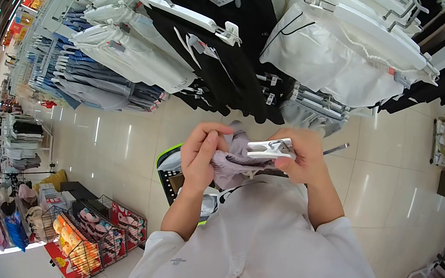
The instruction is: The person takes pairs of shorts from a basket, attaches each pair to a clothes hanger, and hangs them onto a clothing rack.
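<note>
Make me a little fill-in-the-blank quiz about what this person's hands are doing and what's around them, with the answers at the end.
1. The right hand holds a hanger clip that is coloured ____.
2. At the left hand is a garment of a pale ____ colour.
3. In the picture, the hanging clothes straight above the left hand are ____.
4. Bright orange items show toward the picture's lower ____ corner.

Missing words: white; purple; black; left.
</note>
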Motion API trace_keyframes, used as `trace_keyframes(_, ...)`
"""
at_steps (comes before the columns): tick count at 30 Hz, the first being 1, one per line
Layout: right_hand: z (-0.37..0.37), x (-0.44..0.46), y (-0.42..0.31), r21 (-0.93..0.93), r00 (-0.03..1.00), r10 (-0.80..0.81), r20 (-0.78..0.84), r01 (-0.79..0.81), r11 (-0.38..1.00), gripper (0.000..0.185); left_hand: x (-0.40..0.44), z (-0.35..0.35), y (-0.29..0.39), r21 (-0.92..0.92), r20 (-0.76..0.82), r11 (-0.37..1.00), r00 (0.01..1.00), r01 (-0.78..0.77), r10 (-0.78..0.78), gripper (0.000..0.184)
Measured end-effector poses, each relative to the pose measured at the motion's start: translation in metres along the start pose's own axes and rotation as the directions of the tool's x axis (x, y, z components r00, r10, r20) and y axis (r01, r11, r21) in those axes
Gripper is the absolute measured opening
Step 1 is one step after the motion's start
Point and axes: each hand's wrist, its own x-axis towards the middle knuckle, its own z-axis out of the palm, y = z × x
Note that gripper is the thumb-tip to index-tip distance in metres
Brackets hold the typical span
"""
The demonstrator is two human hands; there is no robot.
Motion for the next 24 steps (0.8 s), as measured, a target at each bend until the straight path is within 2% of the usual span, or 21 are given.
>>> trace_keyframes(2, -0.001, 0.001, -0.002, -0.016, 1.000, 0.004, 0.015, -0.004, 1.000, 0.032, 0.000, 0.001, 0.000, -0.026, -0.009, 1.000, 1.000, 0.008, -0.009, 0.022)
trace_keyframes(4, 0.002, 0.003, -0.004, -0.070, 0.995, 0.000, 0.100, 0.007, 0.997, 0.032, -0.001, 0.003, 0.001, -0.013, -0.012, 1.000, 1.000, -0.005, 0.005, 0.022)
trace_keyframes(8, 0.011, 0.008, -0.005, -0.005, 0.997, -0.017, 0.079, 0.018, 1.000, 0.033, -0.003, 0.006, 0.004, -0.011, 0.000, 1.000, 1.000, -0.001, 0.001, 0.022)
trace_keyframes(10, 0.016, 0.010, -0.006, 0.020, 0.994, -0.070, 0.080, 0.069, 0.997, 0.033, -0.004, 0.010, 0.005, 0.154, 0.010, 0.986, 0.998, -0.055, 0.054, 0.024)
trace_keyframes(11, 0.015, 0.010, -0.005, 0.020, 0.994, -0.071, 0.080, 0.069, 0.997, 0.033, -0.005, 0.012, 0.006, 0.154, 0.011, 0.986, 0.998, -0.056, 0.055, 0.024)
trace_keyframes(13, 0.014, 0.010, -0.004, -0.098, 0.992, -0.035, 0.125, 0.047, 0.994, 0.032, -0.005, 0.015, 0.007, 0.387, 0.004, 0.911, 0.988, -0.142, 0.152, 0.023)
trace_keyframes(17, 0.016, 0.015, -0.003, -0.130, 0.981, -0.103, 0.163, 0.124, 0.984, 0.035, -0.006, 0.015, -0.002, 0.449, 0.044, 0.879, 0.986, -0.162, 0.159, 0.024)
trace_keyframes(20, 0.019, 0.020, 0.001, -0.193, 0.969, -0.168, 0.182, 0.203, 0.960, 0.040, -0.004, 0.020, -0.010, 0.475, -0.026, 0.856, 0.969, -0.205, 0.246, 0.023)
trace_keyframes(22, 0.023, 0.020, 0.002, -0.252, 0.984, -0.150, 0.095, 0.169, 0.953, 0.043, -0.005, 0.012, -0.017, 0.647, 0.112, 0.678, 0.923, -0.350, 0.369, 0.025)
trace_keyframes(24, 0.024, 0.020, 0.003, -0.273, 0.990, -0.113, 0.083, 0.131, 0.953, 0.044, -0.002, 0.015, -0.017, 0.704, 0.090, 0.624, 0.914, -0.339, 0.395, 0.027)
